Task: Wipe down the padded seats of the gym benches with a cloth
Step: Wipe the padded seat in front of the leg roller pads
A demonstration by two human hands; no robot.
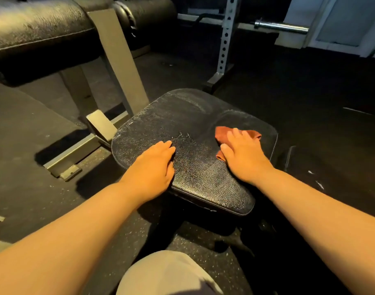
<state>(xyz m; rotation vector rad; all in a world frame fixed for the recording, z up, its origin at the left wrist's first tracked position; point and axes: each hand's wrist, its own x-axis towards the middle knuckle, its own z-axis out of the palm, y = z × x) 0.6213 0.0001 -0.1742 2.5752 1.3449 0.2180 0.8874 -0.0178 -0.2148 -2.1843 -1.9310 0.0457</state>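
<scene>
A black padded bench seat (188,120) with cracked, worn vinyl fills the middle of the head view. My left hand (154,167) rests flat on the seat's near left edge, fingers straight and holding nothing. On the right side of the seat, my right hand (244,154) presses a reddish-brown cloth (221,134) down against the padding. The cloth shows beyond my fingers and at my thumb; the rest lies hidden under my palm.
Another black padded bench (40,28) on a grey steel frame (116,60) stands at the upper left. A perforated rack upright (226,37) and a barbell end (282,26) are at the back. Dark speckled rubber floor (320,103) surrounds the seat. My knee (167,273) is at the bottom.
</scene>
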